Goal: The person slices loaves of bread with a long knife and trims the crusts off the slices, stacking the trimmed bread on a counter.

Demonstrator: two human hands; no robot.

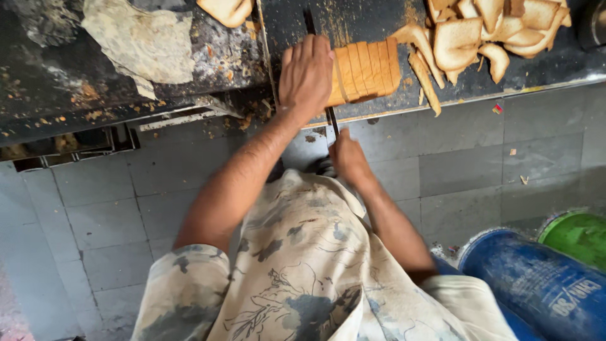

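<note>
The left hand (pixel 306 76) lies flat, fingers together, pressing on the end of a sliced bread loaf (pixel 366 68) on the dark, crumb-strewn counter (pixel 353 22). The right hand (pixel 347 158) is closed around the handle of a long knife (pixel 319 69), whose blade runs up beside the loaf under the left hand. Cut crusts and slices (pixel 499 35) are heaped well to the right; a blue drum (pixel 536 284) stands on the tiled floor.

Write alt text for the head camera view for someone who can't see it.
Seen from above, a person's left hand presses down on a stack of sliced tan bread on a dark, crumb-strewn counter while the right hand grips a long thin knife cutting beside it. More loose pale bread slices lie piled at upper right.
</note>
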